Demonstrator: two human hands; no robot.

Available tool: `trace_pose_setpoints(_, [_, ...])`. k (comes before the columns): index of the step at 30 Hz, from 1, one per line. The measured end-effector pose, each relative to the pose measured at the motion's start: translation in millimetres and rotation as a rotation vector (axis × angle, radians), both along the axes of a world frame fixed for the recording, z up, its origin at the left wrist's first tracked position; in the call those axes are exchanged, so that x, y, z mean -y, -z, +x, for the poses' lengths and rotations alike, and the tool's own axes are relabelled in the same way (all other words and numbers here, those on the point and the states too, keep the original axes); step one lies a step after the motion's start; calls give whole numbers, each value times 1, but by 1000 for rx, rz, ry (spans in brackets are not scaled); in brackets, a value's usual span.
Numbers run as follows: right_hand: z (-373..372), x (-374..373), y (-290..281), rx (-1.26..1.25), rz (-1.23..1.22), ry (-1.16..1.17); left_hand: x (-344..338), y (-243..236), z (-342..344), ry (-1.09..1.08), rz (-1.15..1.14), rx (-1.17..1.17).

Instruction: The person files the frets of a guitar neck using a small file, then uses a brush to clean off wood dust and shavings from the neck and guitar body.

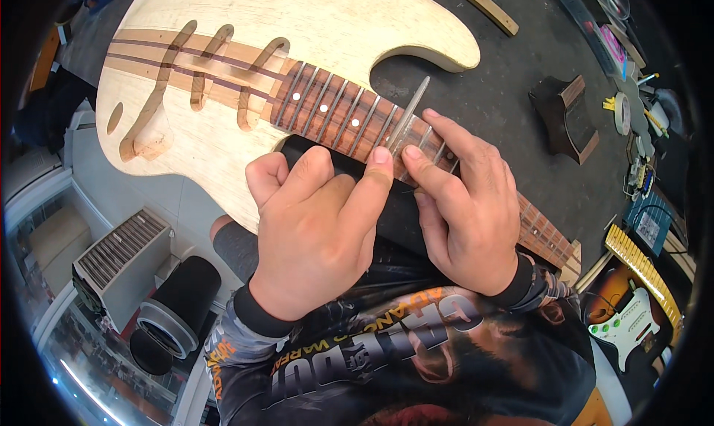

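A pale, unfinished wooden guitar body [223, 6] with routed slots lies across the workbench. Its neck [331, 102] has a brown fretboard with metal frets and white dots, and runs down to the right. My left hand [316, 225] is closed around a narrow, tapered metal file [415, 102], its thumb over the near end. The file's tip points away across the fretboard. My right hand [472, 210] grips the neck, thumb and index finger pressing on the fretboard beside the file, other fingers curled at the near edge. A thin, pale plate seems to lie under the file.
A dark, curved-sided wooden block [565, 117] stands on the bench at right. Tape [622, 114] and small tools line the right edge. A sunburst guitar [632, 314] leans at lower right. A black bin [178, 307] and a slotted grey box [123, 251] stand at lower left.
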State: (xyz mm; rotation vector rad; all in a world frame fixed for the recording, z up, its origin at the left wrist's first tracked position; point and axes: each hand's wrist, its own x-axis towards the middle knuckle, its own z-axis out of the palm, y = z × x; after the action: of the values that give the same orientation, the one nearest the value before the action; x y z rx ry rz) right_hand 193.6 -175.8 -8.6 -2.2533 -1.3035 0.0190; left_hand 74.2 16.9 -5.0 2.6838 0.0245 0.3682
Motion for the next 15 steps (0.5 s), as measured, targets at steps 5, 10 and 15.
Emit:
trace_pose_setpoints(5, [0,0,-1,-9,0,-4,1,-10,-29,-8,-9,-86])
trace_pose_setpoints(10, [1,0,-1,-22,-1,-3,0,-6,0,0,8,-10])
trace_pose_setpoints(15, [-1,0,-2,-26,-6,-6,3,-16,-39,-21,-9,-144])
